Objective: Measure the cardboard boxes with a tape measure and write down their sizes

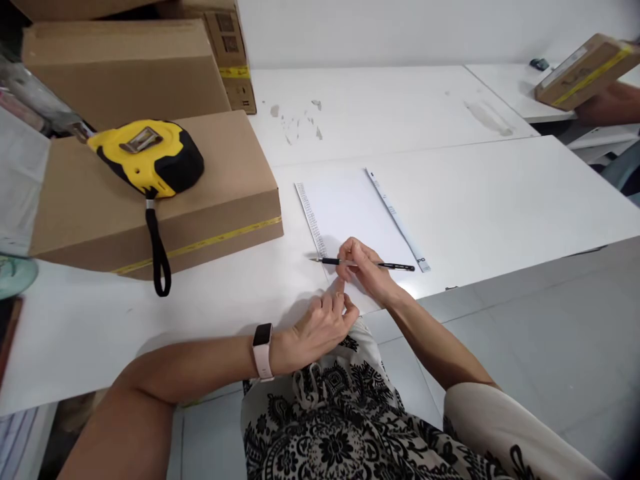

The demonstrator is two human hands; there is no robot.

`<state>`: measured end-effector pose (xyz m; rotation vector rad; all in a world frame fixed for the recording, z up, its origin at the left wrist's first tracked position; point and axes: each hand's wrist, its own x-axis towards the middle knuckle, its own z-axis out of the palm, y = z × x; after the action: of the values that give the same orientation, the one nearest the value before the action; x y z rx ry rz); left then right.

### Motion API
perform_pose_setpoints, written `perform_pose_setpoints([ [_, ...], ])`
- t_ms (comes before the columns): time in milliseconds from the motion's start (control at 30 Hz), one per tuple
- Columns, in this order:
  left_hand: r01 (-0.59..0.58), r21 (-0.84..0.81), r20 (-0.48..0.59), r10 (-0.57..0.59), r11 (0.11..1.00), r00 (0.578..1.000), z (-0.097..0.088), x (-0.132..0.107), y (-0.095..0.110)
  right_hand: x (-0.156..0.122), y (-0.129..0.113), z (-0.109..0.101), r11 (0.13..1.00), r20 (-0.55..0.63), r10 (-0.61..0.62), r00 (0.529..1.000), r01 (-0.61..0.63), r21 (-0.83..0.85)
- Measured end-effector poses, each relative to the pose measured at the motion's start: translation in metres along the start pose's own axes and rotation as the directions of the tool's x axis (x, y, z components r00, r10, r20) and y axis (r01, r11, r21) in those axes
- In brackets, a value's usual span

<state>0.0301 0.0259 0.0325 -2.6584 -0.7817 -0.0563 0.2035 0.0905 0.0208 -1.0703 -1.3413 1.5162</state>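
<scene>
While the right hand point(367, 265) grips a pen point(397, 267), left hand point(320, 325) loosely curled, paper point(345, 207) edged with illegible print point(310, 217)

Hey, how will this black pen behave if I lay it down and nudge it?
The pen would probably roll, as it looks slim and round. It is likely stiff, since its visible length runs straight. It seems light too: the right hand holds it up alone.
</scene>
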Motion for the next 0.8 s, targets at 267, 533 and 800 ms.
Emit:
perform_pose_setpoints([
  [267,0.157,-0.071,0.137,-0.147,0.985,0.980,0.000,-0.002,-0.001,0.021,0.008,0.004,0.994,-0.156,0.013,0.988,-0.030,-0.104],
  [533,0.140,-0.006,0.137,-0.138,0.990,0.981,0.007,-0.002,-0.003,0.021,0.014,0.006,0.994,-0.137,-0.032,0.990,0.018,-0.103],
  [800,0.109,0.010,0.144,-0.110,0.994,0.983,-0.009,0.002,-0.011,0.014,0.020,0.005,0.975,-0.179,-0.071,0.981,0.031,-0.219],
])
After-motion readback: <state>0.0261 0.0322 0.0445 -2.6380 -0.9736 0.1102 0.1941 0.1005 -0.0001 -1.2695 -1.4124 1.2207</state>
